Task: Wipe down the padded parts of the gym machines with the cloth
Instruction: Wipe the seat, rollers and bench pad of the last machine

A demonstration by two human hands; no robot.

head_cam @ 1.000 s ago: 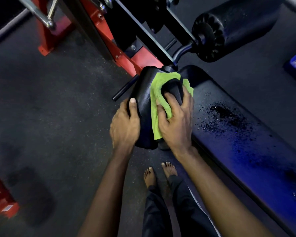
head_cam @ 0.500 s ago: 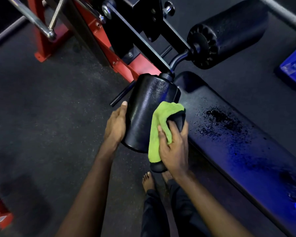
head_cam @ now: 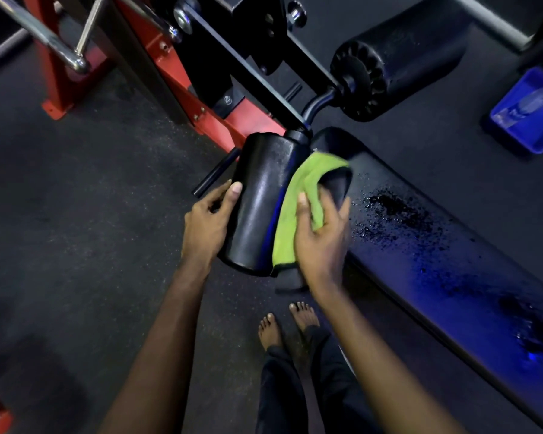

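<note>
Bench pad (head_cam: pixel 436 245) cut off, btm-rt

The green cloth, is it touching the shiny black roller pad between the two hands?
Touching. The head view shows the bright green fabric cloth draped against the near black padded roller, with the right hand gripping it onto the roller's side.

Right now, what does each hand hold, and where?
Left hand grips the pad at its left side; right hand holds the cloth at its middle against the pad.

Roller pad (head_cam: pixel 261 202): two
Green cloth (head_cam: pixel 287 233): one
Bench pad (head_cam: pixel 452 277): one
Hand (head_cam: pixel 206 220): two
Bare foot (head_cam: pixel 270 330): two
Blue tray (head_cam: pixel 527 111): one
</note>
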